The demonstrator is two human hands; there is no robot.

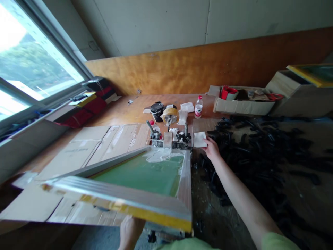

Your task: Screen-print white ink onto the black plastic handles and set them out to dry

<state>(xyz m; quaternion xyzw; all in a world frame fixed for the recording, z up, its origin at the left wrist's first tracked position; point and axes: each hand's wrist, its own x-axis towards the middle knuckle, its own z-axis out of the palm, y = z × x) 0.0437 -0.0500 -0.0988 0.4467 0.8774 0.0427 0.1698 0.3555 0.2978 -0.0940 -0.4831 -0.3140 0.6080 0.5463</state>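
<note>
A silk-screen frame with a green mesh stands tilted before me, fixed at its far end to a hinge clamp. White paste is smeared across the mesh's far end. My right hand pinches a square white cloth or paper pad by its right edge, just right of the clamp. Below the frame's near edge is my left hand. The frame covers its fingers, so I cannot see what they hold or touch.
Many black curved parts lie heaped on the right. Flattened cardboard covers the left side. Behind the clamp are a black tub, a tape roll and a red-capped bottle. An open carton stands back right.
</note>
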